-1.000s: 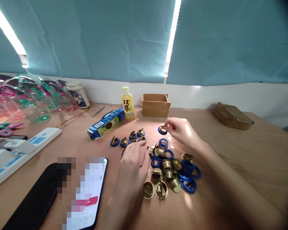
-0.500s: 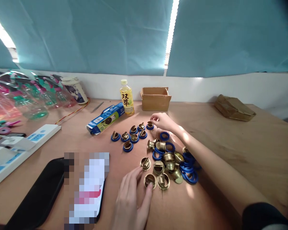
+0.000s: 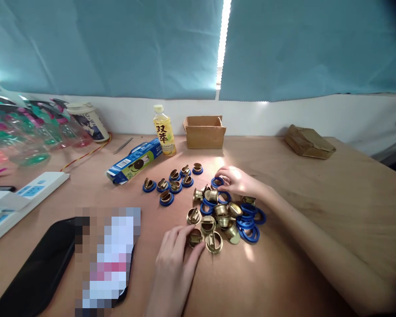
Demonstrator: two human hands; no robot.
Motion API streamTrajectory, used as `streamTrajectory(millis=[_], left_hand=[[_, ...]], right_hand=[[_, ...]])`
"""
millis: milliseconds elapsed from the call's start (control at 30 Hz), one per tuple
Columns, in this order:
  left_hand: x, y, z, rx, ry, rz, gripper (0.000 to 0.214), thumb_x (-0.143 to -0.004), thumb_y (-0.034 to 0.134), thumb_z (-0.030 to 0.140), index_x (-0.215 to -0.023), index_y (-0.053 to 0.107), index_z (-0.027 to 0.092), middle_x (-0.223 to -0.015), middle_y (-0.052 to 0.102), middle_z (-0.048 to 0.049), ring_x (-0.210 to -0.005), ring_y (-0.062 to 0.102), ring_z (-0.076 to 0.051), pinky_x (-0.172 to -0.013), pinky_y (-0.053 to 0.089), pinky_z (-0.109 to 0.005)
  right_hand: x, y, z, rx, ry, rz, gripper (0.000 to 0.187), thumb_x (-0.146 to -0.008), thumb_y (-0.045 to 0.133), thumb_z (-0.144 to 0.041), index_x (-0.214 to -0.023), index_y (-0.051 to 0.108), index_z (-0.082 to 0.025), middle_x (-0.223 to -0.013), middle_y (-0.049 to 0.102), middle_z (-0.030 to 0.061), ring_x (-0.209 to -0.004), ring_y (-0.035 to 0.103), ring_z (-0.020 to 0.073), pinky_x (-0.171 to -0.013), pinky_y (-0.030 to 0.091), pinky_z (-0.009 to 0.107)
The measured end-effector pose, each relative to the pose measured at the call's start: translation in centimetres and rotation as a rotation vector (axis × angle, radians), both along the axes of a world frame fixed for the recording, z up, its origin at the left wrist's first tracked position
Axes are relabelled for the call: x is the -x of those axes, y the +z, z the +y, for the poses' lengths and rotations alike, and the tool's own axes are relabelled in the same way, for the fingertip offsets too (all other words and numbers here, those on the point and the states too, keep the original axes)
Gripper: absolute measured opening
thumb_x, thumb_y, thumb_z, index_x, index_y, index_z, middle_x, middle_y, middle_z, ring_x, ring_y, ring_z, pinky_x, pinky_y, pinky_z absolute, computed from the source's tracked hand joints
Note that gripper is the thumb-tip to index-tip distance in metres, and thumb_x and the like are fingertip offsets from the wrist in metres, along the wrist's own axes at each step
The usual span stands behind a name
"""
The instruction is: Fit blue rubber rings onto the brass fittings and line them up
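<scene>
My left hand (image 3: pixel 176 259) rests at the near side of the pile, thumb and fingers closed round a round brass flanged fitting (image 3: pixel 196 238). Beyond the pile, my right hand (image 3: pixel 234 181) pinches a blue ring (image 3: pixel 217 182) at its right edge; the ring is at or just above the table. Between the hands lie loose brass fittings (image 3: pixel 214 242), some upright and some on their sides. More blue rings (image 3: pixel 250 233) are heaped to the right. Farther left stand several brass fittings with blue rings round their bases (image 3: pixel 166 197).
A blue box (image 3: pixel 135 160), a yellow drink bottle (image 3: pixel 164 132) and an open cardboard box (image 3: pixel 205 136) stand behind. A phone (image 3: pixel 110 259), black case (image 3: pixel 41 264), power strip (image 3: pixel 26 198) and spray bottles (image 3: pixel 23 136) are left. A brown paper bag (image 3: pixel 308 141) lies right.
My right hand has left the farthest ringed fitting and come nearer, onto a loose blue ring. My left hand stays at the same brass fitting. The view has shifted slightly right.
</scene>
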State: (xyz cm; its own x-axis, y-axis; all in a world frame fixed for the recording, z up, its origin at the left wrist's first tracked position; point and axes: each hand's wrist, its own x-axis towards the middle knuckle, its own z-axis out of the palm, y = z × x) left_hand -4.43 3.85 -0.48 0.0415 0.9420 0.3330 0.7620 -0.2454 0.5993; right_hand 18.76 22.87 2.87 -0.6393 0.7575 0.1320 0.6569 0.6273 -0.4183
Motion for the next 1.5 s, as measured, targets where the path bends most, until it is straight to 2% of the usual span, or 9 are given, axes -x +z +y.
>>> streamTrajectory(millis=[167,300,500,600,800,967,1067,1267,1500], left_hand=[[-0.5,0.5,-0.8,0.024,0.116,-0.336,0.021,-0.088,0.066,0.032,-0.107,0.062,0.024,-0.119,0.067,-0.0083,-0.103,0.07,-0.023,-0.085,0.063,-0.034],[-1.5,0.9,-0.8,0.11,0.182,-0.66,0.028,-0.084,0.071,0.03,-0.108,0.058,0.023,-0.115,0.071,-0.0077,-0.101,0.073,-0.019,-0.085,0.063,-0.027],[-3.5,1.1,-0.1,0.175,0.159,-0.9,0.038,-0.073,0.081,0.027,-0.107,0.065,0.021,-0.099,0.076,-0.0042,-0.093,0.074,-0.015,-0.086,0.06,-0.02],[-3.8,1.4,-0.2,0.196,0.123,-0.927,0.036,-0.072,0.083,0.027,-0.104,0.069,0.02,-0.098,0.076,-0.0036,-0.091,0.075,-0.015,-0.085,0.06,-0.019],[-3.8,1.9,-0.2,0.311,0.14,-1.016,0.04,-0.066,0.086,0.023,-0.103,0.071,0.017,-0.092,0.08,-0.0043,-0.087,0.077,-0.018,-0.08,0.063,-0.02],[-4.0,2.1,-0.3,0.363,0.12,-1.111,0.043,-0.064,0.086,0.017,-0.105,0.072,0.018,-0.096,0.081,-0.0032,-0.087,0.078,-0.02,-0.078,0.064,-0.02],[-4.0,2.3,-0.4,0.383,0.09,-1.135,0.042,-0.063,0.086,0.014,-0.102,0.073,0.019,-0.095,0.082,-0.0019,-0.085,0.078,-0.019,-0.076,0.063,-0.018],[-4.1,2.6,-0.4,0.393,0.054,-1.12,0.038,-0.064,0.085,0.014,-0.1,0.074,0.019,-0.088,0.082,-0.0004,-0.079,0.078,-0.016,-0.071,0.061,-0.013],[-3.8,2.2,-0.5,0.325,0.071,-1.08,0.04,-0.066,0.077,0.007,-0.103,0.075,0.02,-0.084,0.08,0.0003,-0.075,0.076,-0.014,-0.069,0.059,-0.013]], right_hand=[[-0.1,2.1,-1.2,-0.122,-0.015,0.178,0.023,-0.086,0.063,-0.02,-0.109,0.057,-0.019,-0.1,0.061,0.008,-0.089,0.057,0.0227,-0.078,0.047,0.036],[0.1,4.2,-4.7,-0.224,0.0,0.316,0.041,-0.091,0.06,-0.023,-0.13,0.049,-0.019,-0.117,0.06,0.0116,-0.101,0.059,0.0229,-0.086,0.05,0.036],[1.1,3.7,-11.5,-0.344,-0.044,0.306,0.037,-0.09,0.062,-0.023,-0.126,0.053,-0.018,-0.109,0.061,0.0102,-0.091,0.065,0.0202,-0.074,0.055,0.031],[1.7,2.2,-13.4,-0.354,-0.081,0.326,0.028,-0.094,0.058,-0.021,-0.121,0.052,-0.019,-0.097,0.066,0.0069,-0.076,0.067,0.0173,-0.063,0.055,0.027],[3.0,0.1,-14.7,-0.306,-0.119,0.41,0.025,-0.097,0.047,-0.013,-0.12,0.051,-0.02,-0.093,0.07,0.0056,-0.07,0.068,0.0152,-0.061,0.056,0.024],[3.6,0.6,-15.5,-0.332,0.009,0.428,0.054,-0.086,0.037,0.005,-0.132,0.049,-0.02,-0.112,0.065,0.01,-0.097,0.068,0.0188,-0.079,0.058,0.027],[4.0,0.8,-15.8,-0.275,-0.005,0.438,0.063,-0.083,0.036,0.007,-0.139,0.044,-0.02,-0.113,0.059,0.0109,-0.103,0.063,0.02,-0.085,0.057,0.03],[4.0,1.5,-16.1,-0.098,-0.07,0.557,0.058,-0.081,0.04,0.003,-0.134,0.042,-0.019,-0.122,0.046,0.0121,-0.109,0.055,0.0205,-0.094,0.053,0.036],[3.9,1.4,-16.7,-0.029,0.079,0.529,0.052,-0.092,0.048,-0.019,-0.142,0.035,-0.017,-0.132,0.042,0.0151,-0.128,0.044,0.0266,-0.109,0.044,0.043]])
